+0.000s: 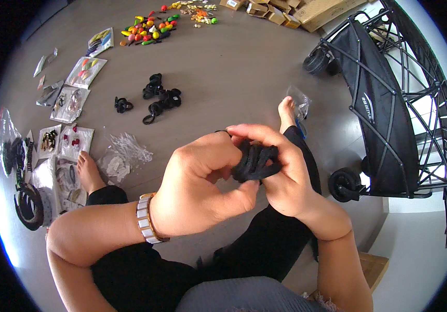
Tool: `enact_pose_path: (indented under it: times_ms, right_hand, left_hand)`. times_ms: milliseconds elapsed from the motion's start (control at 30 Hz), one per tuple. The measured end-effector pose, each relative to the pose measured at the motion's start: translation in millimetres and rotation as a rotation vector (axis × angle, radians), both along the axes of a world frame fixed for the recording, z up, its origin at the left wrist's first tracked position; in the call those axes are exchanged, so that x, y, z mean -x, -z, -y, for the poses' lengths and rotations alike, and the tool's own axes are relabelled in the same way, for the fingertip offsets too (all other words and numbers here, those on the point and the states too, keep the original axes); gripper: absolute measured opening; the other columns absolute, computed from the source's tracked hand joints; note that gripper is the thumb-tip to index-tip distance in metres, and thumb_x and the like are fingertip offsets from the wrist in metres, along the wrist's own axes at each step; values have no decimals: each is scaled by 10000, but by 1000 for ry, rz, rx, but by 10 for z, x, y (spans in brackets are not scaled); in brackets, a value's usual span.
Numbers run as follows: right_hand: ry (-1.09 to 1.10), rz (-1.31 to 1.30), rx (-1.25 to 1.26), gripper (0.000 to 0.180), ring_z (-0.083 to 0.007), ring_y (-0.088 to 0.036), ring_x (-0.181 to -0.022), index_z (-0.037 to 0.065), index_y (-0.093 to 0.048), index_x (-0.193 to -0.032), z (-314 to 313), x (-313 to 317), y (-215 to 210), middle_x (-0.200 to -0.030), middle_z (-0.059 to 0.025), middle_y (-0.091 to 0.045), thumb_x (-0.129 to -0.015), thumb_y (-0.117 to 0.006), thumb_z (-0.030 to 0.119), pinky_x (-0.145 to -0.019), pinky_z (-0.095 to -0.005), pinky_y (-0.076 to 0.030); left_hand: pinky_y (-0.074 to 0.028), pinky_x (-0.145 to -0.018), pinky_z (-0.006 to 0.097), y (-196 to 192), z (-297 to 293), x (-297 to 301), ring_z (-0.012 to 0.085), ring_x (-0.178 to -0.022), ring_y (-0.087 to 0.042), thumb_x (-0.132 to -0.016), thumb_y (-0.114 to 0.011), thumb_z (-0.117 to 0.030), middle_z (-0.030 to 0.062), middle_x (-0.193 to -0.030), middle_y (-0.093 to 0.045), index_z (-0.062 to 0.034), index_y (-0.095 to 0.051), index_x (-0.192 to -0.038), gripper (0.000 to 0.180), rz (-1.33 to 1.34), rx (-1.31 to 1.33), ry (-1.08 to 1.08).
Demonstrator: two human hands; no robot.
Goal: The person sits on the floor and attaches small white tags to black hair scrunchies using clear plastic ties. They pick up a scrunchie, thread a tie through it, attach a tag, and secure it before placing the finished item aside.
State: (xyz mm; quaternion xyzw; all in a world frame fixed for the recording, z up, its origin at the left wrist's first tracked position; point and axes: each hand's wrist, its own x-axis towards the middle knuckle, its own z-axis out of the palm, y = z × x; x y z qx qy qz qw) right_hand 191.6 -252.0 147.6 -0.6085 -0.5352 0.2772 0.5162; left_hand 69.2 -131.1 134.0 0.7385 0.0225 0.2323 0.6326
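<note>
Up in front of me, above my lap, both hands close round a bundle of soft black loops (256,164), which look like cord or fabric bands; their exact kind cannot be made out. My left hand (197,179) grips the bundle's left side, fingertips and thumb bent in to it. From the right, my right hand (288,179) curls round the other side, with its index finger stretched over the top toward the left hand. On the floor beyond lie similar black bundles, a small one (123,105) alone and a larger cluster (169,99).
Left of me are clear bags with small items (70,104), white strips (124,149) and a black ring-shaped roll (28,207). Plastic fruit and vegetables (150,31) lie at the far side, cardboard boxes (270,11) behind. A black folding wagon (379,104) stands at the right.
</note>
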Motion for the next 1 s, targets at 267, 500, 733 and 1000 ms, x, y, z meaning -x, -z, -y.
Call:
enact_pose_path:
  times_ms: [267,500,733,1000]
  right_hand:
    - [-134,-448,3,465,-150,-545,-982,1,-418,-1147,99,-27,-143,-1087,-96,-507,-736,-630,-46,-808,-285,-485]
    - [13,-16,-68,231,-137,-602,-828,-46,-514,-977,107,-36,-130,-936,-80,-568,-769,-616,-34,-723,-226,-497]
    - [74,83,-58,141,-114,-610,-745,-62,-561,-911,76,-40,-99,-875,-77,-583,-790,-609,-8,-644,-188,-479]
    - [156,-256,-67,101,-90,-578,-749,-54,-571,-905,-30,24,-3,-918,-84,-581,-830,-569,15,-633,-200,-479]
  left_hand:
    - [-346,-529,200,17,-76,63,29,-627,-422,-736,-587,-16,-28,-721,-467,-4,-560,-732,31,-37,560,303]
    - [-359,-581,174,8,-97,36,19,-678,-443,-764,-589,-5,-40,-779,-502,-14,-551,-801,53,-104,740,324]
    - [-350,-561,184,-21,-101,-14,23,-658,-432,-802,-566,-116,-30,-726,-477,-7,-569,-785,111,-202,476,148]
    - [-374,-580,232,154,-201,-82,91,-661,-486,-741,-538,-241,25,-764,-563,-21,-589,-804,234,-340,950,340]
